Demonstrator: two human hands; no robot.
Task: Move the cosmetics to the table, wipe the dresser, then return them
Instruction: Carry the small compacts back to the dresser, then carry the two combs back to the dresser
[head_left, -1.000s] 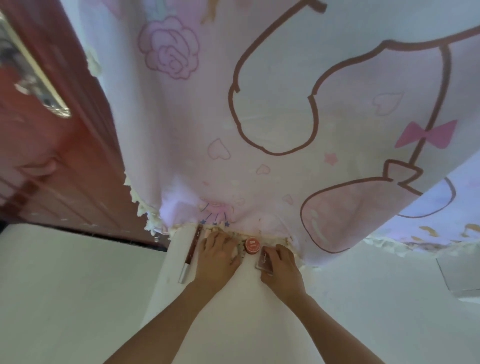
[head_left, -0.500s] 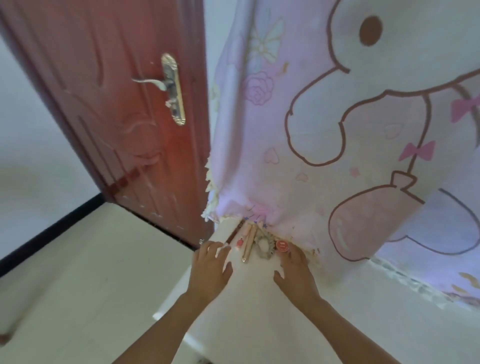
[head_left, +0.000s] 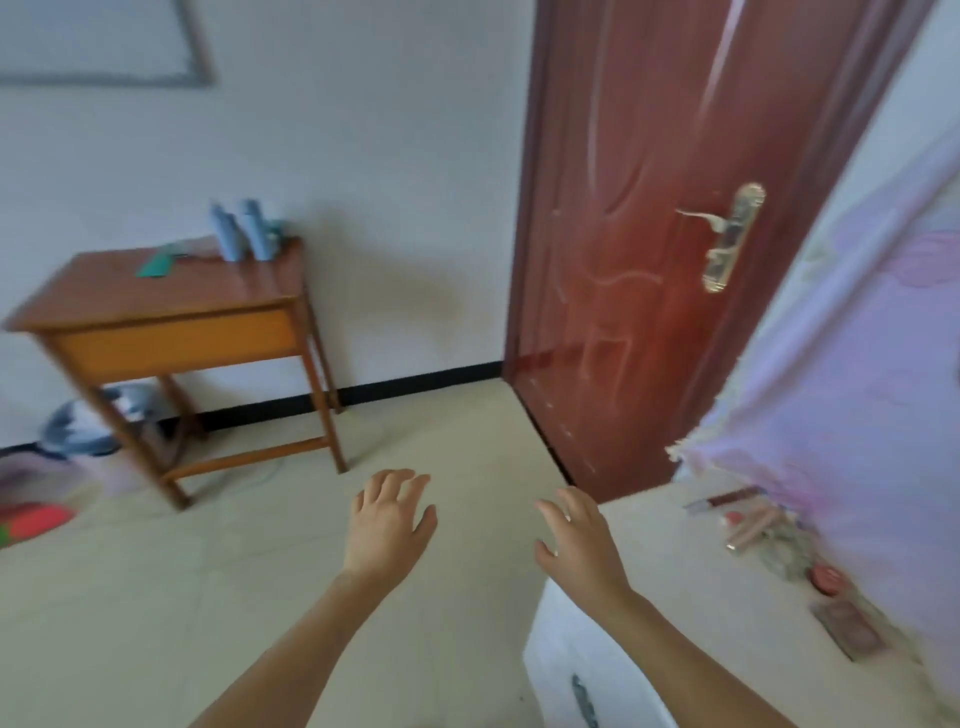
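The small cosmetics (head_left: 753, 527), among them a round red compact (head_left: 828, 578) and a flat brown palette (head_left: 849, 629), lie in a row on the white dresser worktop (head_left: 675, 571), close under the hem of a hanging lilac printed cloth (head_left: 857, 389). Both hands hover empty, fingers spread: the right hand (head_left: 579, 540) over the dresser's corner, the left hand (head_left: 387, 525) over the floor. Well apart to the left, an orange-brown wooden table (head_left: 156, 301) carries two blue bottles (head_left: 241, 228) and a green cloth (head_left: 158, 265).

A: Wood tones?
B: Orange-brown wooden table (head_left: 171, 291); dark red panelled wooden door (head_left: 623, 260) with a brass-gold metal handle plate (head_left: 732, 236).
A: Remaining colours?
B: Lilac fabric curtain (head_left: 857, 389) printed with pink shapes; teal-green flat cloth (head_left: 158, 265); two pale blue upright bottles (head_left: 244, 228); white dresser top (head_left: 675, 545); round red cosmetic pot (head_left: 827, 578); black skirting strip (head_left: 415, 382).
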